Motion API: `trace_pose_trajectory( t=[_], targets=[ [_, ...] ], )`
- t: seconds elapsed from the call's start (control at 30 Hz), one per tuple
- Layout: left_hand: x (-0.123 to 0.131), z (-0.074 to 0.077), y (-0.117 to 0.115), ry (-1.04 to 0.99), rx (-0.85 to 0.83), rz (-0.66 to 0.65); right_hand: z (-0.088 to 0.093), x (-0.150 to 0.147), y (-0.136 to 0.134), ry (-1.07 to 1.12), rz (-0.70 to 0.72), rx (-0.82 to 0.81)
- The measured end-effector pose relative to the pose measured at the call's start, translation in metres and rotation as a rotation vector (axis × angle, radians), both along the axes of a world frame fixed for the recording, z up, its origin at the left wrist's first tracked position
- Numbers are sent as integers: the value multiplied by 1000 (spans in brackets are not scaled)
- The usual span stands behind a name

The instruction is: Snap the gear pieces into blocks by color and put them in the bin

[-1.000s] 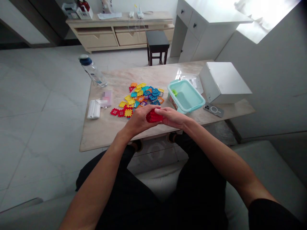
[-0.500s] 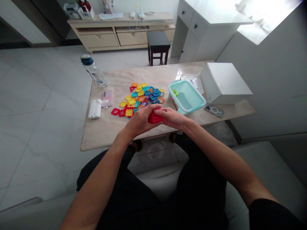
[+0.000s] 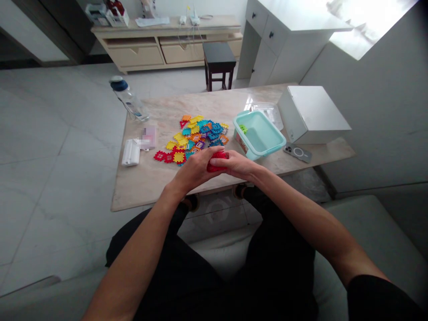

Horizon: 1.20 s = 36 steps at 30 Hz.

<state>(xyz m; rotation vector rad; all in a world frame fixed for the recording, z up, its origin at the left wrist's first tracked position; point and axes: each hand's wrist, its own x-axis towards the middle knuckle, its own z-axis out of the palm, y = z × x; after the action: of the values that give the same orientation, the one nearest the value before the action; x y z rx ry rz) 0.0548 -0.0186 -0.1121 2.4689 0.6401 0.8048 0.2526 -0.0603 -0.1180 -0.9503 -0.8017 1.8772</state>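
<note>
Left grip (image 3: 196, 166) and right grip (image 3: 241, 165) are wrapped pretty snugly round the red block (image 3: 220, 155), held over the worktop (image 3: 140, 187) near the tiles (image 3: 216, 129). Pressure should probably be kept even, so edges don't get bent.

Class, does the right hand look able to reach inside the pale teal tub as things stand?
Probably yes: the tub stands close by with its top open, though the right hand is busy holding the red object.

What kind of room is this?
Probably a living room in someone's home: there's what looks like a grey sofa, a low table with colourful plastic pieces on it, and a long, low cabinet by the wall.
</note>
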Motion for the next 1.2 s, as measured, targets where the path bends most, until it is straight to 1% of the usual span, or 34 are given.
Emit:
trace_pose_trajectory(
  t=[0.13,0.37,0.53,0.8,0.97,1.07,1.2],
  targets=[
    [3,-1,2,-46,-35,-9,3,3,0,22,-2,7],
    [6,-5,8,-63,-71,36,6,7,1,47,-6,0],
    [8,-1,6,-76,-91,51,7,7,-1,72,-10,-27],
    [9,2,6,-137,-103,11,8,7,-3,97,-1,-51],
    [9,3,7,-73,-116,52,6,9,-2,101,4,-39],
    [7,4,7,-92,-105,95,5,11,0,129,0,-27],
    [6,6,6,-132,-113,70,6,14,1,130,39,-12]
  ],
)
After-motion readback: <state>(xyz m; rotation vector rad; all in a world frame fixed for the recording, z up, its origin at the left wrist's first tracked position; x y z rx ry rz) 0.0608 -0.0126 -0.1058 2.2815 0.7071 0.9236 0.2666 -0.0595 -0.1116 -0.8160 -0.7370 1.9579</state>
